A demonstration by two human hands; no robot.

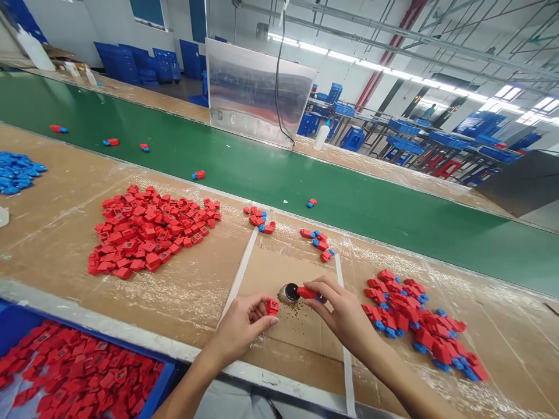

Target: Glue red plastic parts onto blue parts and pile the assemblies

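Note:
My left hand pinches a small red plastic part between thumb and fingertips, just left of a small round metal fixture set in the cardboard-covered bench. My right hand grips a red-and-blue assembled piece and holds its end against that fixture. A pile of loose red parts lies to the left. A heap of red-and-blue assembled pieces lies right of my right hand.
A green conveyor belt runs behind the bench, carrying scattered red-and-blue pieces. A blue bin of red parts sits at the bottom left. Blue parts lie far left. A metal panel stands beyond the belt.

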